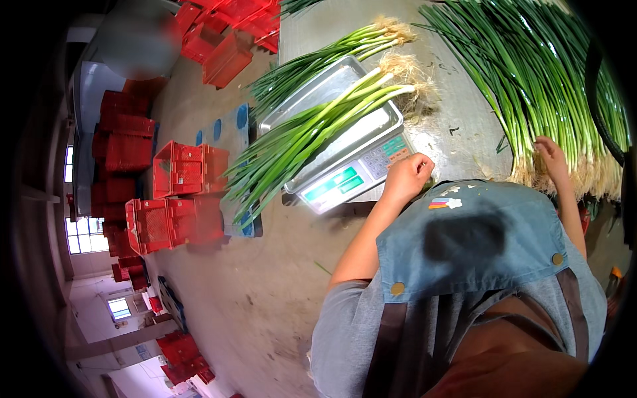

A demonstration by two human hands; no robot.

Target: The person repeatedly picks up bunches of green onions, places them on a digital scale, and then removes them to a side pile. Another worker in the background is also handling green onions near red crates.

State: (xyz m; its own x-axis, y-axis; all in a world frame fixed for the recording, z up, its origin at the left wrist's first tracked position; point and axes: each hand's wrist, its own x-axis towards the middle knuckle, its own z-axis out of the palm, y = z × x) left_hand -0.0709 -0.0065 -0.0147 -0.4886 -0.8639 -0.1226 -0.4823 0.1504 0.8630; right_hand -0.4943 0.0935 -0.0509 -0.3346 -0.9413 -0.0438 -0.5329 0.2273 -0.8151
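Note:
My left hand (410,174), its fingers curled in with nothing visible between them, is beside the keypad of a digital scale (332,184). On the scale lies a metal tray (371,122); several green onions (318,117) rest across it, roots towards the upper right, leaves hanging past the table edge. Another bunch of green onions (343,47) lies behind, partly hidden by the tray. My right hand (551,155) is over the root end of a large pile of green onions (537,89), fingers bent; whether it grips any stalk cannot be told.
The metal table (463,99) bears scraps and loose roots. Red plastic crates (178,169) stand on the floor to the left, with stacks of red crates (130,142) farther off and more crates (226,59) beyond the table. A dark cable or hose (592,99) curves at the right.

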